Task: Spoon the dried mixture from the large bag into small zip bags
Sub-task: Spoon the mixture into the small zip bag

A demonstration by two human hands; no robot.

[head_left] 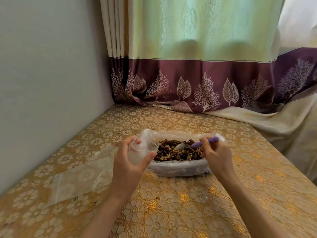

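Purple-handled spoon (200, 143) sits in my right hand (217, 156), fingers curled round the handle, bowl resting on the dried mixture (178, 152) inside the large bag (180, 167) at table centre. Left hand (127, 158) pinches a small zip bag (143, 148) w/ mouth held open, just beside the large bag. Best approach imo: dig deep, lift level, tip well inside the mouth.

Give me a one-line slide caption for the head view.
Left hand holds a small zip bag open while right hand dips purple spoon into dried mixture.
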